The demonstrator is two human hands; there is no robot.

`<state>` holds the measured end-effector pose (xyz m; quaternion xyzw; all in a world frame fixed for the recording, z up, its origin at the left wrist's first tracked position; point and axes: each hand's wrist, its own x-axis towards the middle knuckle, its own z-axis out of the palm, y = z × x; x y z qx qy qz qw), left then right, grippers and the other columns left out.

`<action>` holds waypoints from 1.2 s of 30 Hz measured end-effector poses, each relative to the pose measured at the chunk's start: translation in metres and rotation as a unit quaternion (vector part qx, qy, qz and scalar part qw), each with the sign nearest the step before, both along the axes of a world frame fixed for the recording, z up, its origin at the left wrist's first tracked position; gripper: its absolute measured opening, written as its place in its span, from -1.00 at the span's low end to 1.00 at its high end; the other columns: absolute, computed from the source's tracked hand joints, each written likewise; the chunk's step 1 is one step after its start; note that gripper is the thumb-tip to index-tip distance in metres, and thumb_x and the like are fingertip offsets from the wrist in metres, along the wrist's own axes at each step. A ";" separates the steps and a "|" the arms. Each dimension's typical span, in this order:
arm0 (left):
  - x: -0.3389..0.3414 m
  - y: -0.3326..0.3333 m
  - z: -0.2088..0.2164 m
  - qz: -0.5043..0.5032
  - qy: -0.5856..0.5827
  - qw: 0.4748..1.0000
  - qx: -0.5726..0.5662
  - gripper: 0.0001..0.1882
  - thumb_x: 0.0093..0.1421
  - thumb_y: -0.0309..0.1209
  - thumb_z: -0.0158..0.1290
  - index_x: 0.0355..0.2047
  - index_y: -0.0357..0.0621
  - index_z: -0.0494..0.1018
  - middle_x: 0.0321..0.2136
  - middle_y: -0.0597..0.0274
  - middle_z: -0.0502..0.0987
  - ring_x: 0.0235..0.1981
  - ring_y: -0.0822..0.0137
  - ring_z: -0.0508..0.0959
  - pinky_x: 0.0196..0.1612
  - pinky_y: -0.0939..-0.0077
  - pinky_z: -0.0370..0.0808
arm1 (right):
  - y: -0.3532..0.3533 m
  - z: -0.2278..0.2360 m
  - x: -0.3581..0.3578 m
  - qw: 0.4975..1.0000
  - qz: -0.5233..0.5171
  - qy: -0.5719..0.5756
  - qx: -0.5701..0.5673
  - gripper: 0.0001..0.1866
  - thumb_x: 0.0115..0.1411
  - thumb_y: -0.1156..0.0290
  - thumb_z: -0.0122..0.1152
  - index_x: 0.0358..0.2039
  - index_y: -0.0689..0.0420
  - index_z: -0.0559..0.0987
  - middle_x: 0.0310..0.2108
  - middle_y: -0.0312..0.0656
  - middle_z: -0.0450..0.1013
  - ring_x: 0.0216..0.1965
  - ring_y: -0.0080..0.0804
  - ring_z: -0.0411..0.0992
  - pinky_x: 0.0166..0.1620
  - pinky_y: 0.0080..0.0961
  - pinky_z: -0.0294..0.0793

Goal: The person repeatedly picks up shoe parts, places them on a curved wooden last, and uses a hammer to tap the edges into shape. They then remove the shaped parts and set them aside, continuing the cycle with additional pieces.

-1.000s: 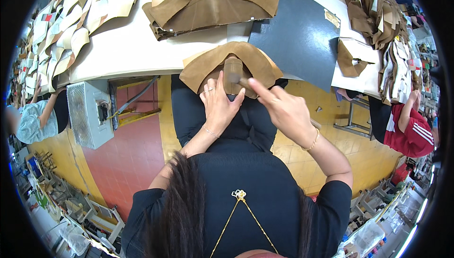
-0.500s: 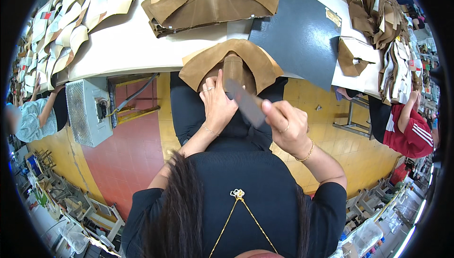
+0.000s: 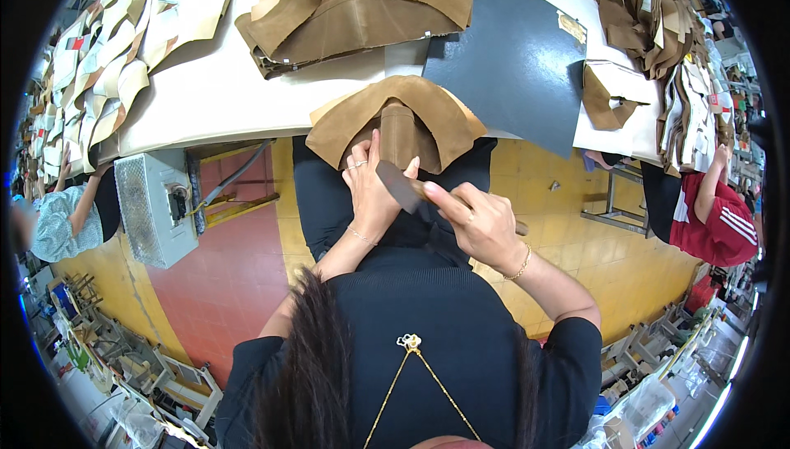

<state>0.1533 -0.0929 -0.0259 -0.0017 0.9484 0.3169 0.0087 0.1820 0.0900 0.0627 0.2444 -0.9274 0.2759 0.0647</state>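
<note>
A brown leather upper [image 3: 445,117], with a curved outer flap and a seamed strip down its middle, lies at the table's near edge and over my lap. My left hand [image 3: 374,200] holds its near part, the index finger stretched along the strip and the thumb on the other side. In my right hand [image 3: 484,225] is a hammer [image 3: 399,188], gripped by its wooden handle. The dark, flat metal head is just over my left hand, close to the near end of the strip. What lies under the head is hidden.
More brown uppers [image 3: 362,21] are stacked on the white table [image 3: 222,107] ahead. A dark board [image 3: 510,62] lies to their right. Leather pieces hang at far left [image 3: 115,62] and far right [image 3: 658,29]. A metal box [image 3: 152,206] stands left; people sit on both sides.
The hammer has come down and to the left, its head now nearer my left hand. My right hand moved with it. The view has shifted slightly.
</note>
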 end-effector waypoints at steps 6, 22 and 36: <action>-0.004 -0.003 0.009 0.000 -0.082 0.995 0.048 0.00 0.08 0.10 0.24 0.32 -0.34 0.14 0.06 -0.11 0.27 0.11 -0.03 0.26 0.18 0.09 0.16 | 0.015 -0.019 -0.027 0.988 -0.143 -0.009 -0.050 -0.46 0.24 0.39 0.20 0.23 -0.25 0.45 -0.50 -0.25 0.39 -0.54 -0.23 0.46 -0.46 -0.31 0.49; -0.047 -0.024 0.040 -0.146 0.107 0.904 0.388 -0.37 0.46 -0.17 -0.32 0.39 -0.30 -0.03 0.41 -0.04 -0.02 0.36 0.12 0.09 0.37 0.28 0.02 | -0.074 -0.030 -0.072 0.942 -0.077 -0.045 -0.324 -0.34 0.43 0.17 -0.14 0.39 0.32 0.07 0.42 0.11 -0.02 0.45 0.07 -0.12 0.44 -0.09 -0.17; -0.008 -0.006 -0.013 -0.053 -0.046 0.845 0.531 -0.19 0.41 0.00 -0.38 0.44 -0.27 -0.34 0.47 0.02 -0.23 0.46 0.13 -0.11 0.45 0.26 -0.15 | -0.095 -0.113 -0.018 0.873 -0.100 -0.130 -0.460 -0.07 0.38 -0.04 -0.07 0.45 0.17 -0.32 0.47 0.16 -0.44 0.49 0.07 -0.37 0.45 -0.15 -0.26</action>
